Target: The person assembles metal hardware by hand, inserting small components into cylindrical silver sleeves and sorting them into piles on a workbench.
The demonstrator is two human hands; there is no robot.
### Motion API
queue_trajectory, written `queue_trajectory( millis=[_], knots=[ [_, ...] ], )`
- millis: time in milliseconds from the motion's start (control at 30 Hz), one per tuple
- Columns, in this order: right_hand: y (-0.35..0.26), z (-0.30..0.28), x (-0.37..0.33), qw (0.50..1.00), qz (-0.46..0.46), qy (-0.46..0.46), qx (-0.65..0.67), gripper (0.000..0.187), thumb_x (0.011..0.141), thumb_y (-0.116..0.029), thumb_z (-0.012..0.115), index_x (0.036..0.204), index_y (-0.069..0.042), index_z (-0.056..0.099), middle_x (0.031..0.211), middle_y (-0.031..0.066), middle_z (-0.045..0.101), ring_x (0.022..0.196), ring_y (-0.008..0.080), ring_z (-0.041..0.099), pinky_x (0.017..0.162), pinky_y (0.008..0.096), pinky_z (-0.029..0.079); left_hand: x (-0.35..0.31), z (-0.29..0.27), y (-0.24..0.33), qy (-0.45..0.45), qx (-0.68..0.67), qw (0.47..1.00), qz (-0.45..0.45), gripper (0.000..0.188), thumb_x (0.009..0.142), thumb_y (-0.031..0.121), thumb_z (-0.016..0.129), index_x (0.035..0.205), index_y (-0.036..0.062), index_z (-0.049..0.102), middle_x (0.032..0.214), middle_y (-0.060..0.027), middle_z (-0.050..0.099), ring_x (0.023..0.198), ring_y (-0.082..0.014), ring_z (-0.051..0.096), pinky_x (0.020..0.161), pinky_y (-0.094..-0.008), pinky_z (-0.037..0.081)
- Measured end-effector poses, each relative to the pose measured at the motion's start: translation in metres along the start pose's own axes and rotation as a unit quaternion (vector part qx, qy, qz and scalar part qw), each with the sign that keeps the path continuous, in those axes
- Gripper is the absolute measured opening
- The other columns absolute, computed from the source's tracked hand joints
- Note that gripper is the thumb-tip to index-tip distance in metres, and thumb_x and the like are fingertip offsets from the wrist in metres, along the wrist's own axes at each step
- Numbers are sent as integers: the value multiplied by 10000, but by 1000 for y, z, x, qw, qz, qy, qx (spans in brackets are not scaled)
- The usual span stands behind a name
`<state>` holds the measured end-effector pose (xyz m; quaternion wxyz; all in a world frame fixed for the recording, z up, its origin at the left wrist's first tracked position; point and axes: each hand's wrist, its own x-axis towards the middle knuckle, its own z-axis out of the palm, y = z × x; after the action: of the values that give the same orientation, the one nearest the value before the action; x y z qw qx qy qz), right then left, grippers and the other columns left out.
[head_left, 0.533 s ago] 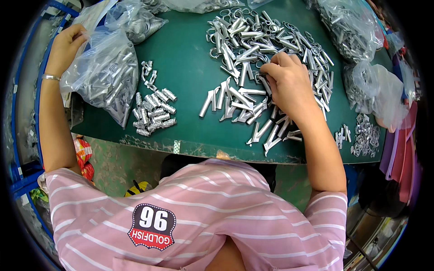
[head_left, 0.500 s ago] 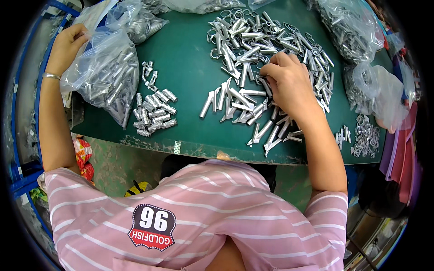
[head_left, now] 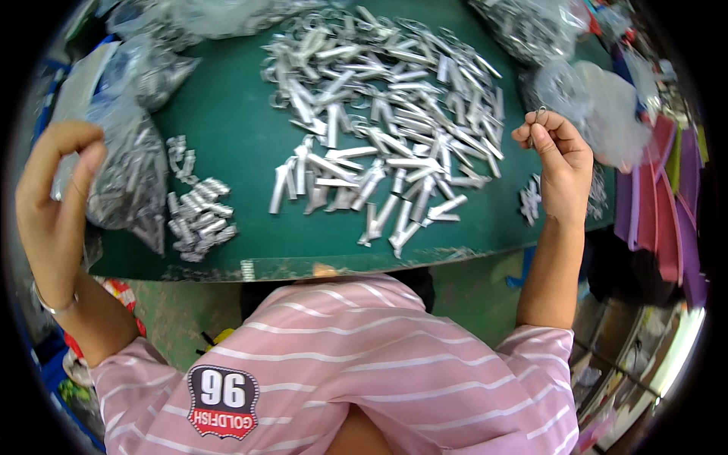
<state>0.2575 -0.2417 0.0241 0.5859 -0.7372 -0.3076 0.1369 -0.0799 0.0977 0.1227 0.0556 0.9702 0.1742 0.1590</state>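
Observation:
My right hand is raised over the right side of the table, its thumb and fingertips pinching a small metal ring. To its left spreads a big pile of silver metal tubes, with rings mixed in. My left hand hangs at the left, fingers curved, thumb apart, nothing visible in it. Beside it lies a clear plastic bag of similar metal pieces. Short ridged silver cylinders form a small heap right of that bag, below a few thin metal pieces.
Filled plastic bags line the back of the green table, and more bags stand at the far right. Small metal parts lie below my right hand. Purple and pink strips hang past the right edge.
My right hand has left the tube pile and moved right with the ring. The left hand has drawn back from the bag toward me. The whole view has shifted.

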Motion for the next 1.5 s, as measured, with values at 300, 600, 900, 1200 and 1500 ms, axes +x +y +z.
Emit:
queue_trajectory(
  millis=[300, 600, 900, 1200, 1500],
  knots=[
    [15, -39, -80, 965, -35, 33, -257, 79, 815, 41, 629, 887, 14, 647, 865, 83, 635, 764, 162, 601, 688, 260, 468, 14, 57, 89, -105, -168, 973, 119, 223, 679, -22, 709, 876, -13, 604, 857, -140, 604, 760, -312, 586, 663, -351, 466],
    [46, -4, -104, 910, -133, 51, -389, 134, 741, 12, 682, 868, -17, 651, 821, 106, 591, 791, 285, 562, 710, 370, 443, 32, 119, 148, -237, -215, 909, 269, 528, 577, 184, 807, 1046, 50, 604, 958, -123, 555, 876, -314, 554, 762, -398, 456],
    [26, 35, -110, 934, -206, -9, -292, 219, 724, -30, 716, 935, -51, 661, 914, 65, 616, 846, 262, 572, 779, 357, 410, 14, 173, 185, -194, -180, 900, 347, 380, 646, 211, 753, 959, 58, 602, 973, -110, 514, 839, -253, 522, 690, -359, 393],
    [40, 51, -111, 939, -190, -7, -287, 208, 723, -57, 703, 911, -75, 615, 893, 47, 585, 857, 249, 550, 777, 365, 380, 13, 171, 173, -99, -242, 927, 267, 229, 669, -50, 686, 864, 12, 583, 878, -121, 563, 756, -291, 584, 640, -353, 491],
    [28, 45, -118, 985, -121, 43, -117, 149, 713, 80, 691, 815, -7, 626, 808, 100, 619, 759, 249, 607, 674, 316, 480, 26, 162, 158, -47, -386, 915, 109, 181, 761, -133, 598, 892, -8, 588, 904, -96, 613, 719, -147, 622, 621, -252, 509]
  ],
)
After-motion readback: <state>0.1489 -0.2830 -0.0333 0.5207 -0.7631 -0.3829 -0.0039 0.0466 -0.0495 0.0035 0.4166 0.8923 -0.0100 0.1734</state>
